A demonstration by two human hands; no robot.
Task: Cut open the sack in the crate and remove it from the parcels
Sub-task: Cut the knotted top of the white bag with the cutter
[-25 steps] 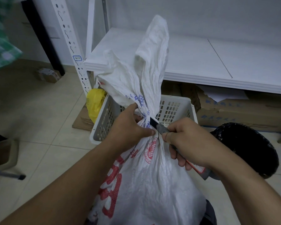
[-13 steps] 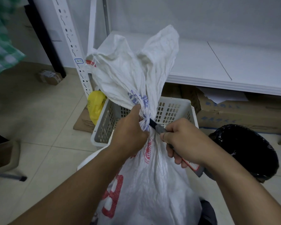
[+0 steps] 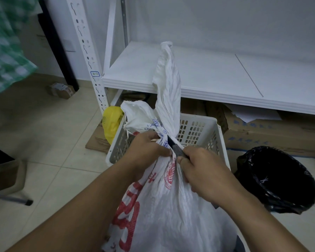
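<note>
My left hand grips the sack just below its tied neck, pinching it taut so the knife in my closed right hand can bite at the knot. The sack stands in the white crate, its loose top flopping upward; the parcels inside are hidden. Around me are a tiled floor, a white shelf and a black-lined bin.

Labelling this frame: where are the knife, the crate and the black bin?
knife [image 3: 175,147], head view, dark blade at sack's neck.
crate [image 3: 198,119], head view, far rim.
black bin [image 3: 258,157], head view, bag-lined rim.
</note>
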